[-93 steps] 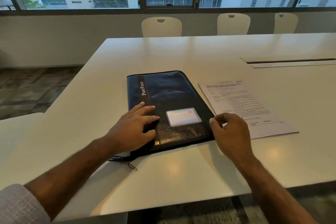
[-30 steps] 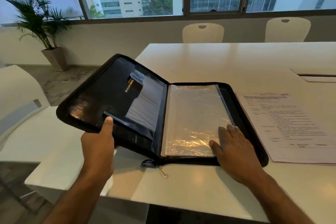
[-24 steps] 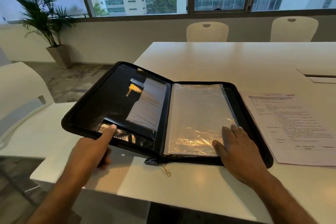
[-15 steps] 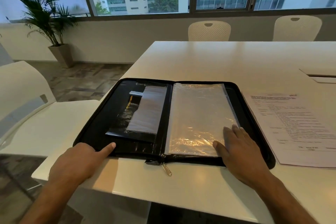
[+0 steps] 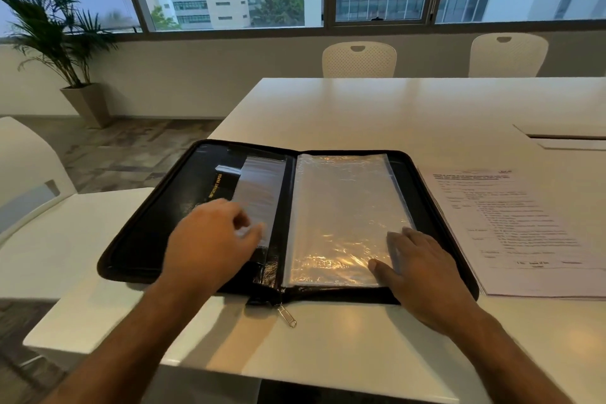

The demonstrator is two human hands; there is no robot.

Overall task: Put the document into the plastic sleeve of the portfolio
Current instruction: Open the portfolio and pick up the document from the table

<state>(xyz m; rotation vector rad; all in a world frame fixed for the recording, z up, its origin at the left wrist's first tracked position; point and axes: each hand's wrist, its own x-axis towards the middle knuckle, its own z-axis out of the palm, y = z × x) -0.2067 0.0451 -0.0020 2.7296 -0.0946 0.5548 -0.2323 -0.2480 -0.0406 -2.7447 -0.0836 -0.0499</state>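
The black zip portfolio [image 5: 154,223] lies flat and open on the white table [image 5: 377,108]. Its right half holds a stack of clear plastic sleeves [image 5: 344,207]. My right hand [image 5: 423,269] rests with flat fingers on the lower right corner of the sleeves. My left hand [image 5: 210,239] is blurred over the left half, its fingers loosely bent near the lower part of a clear inner pocket [image 5: 259,197], gripping nothing. The printed document [image 5: 511,226] lies flat on the table just right of the portfolio, touched by neither hand.
A paper clip [image 5: 287,316] hangs from the zip pull at the portfolio's near edge. A white chair [image 5: 36,207] stands at my left, two more [image 5: 359,59] behind the table. A cable slot [image 5: 564,138] is at the right, a potted plant [image 5: 62,39] far left.
The portfolio, closed at first, was opened; my left hand laid its left cover flat on the table, let go, and moved right onto the left half. My right hand stayed on the sleeves.
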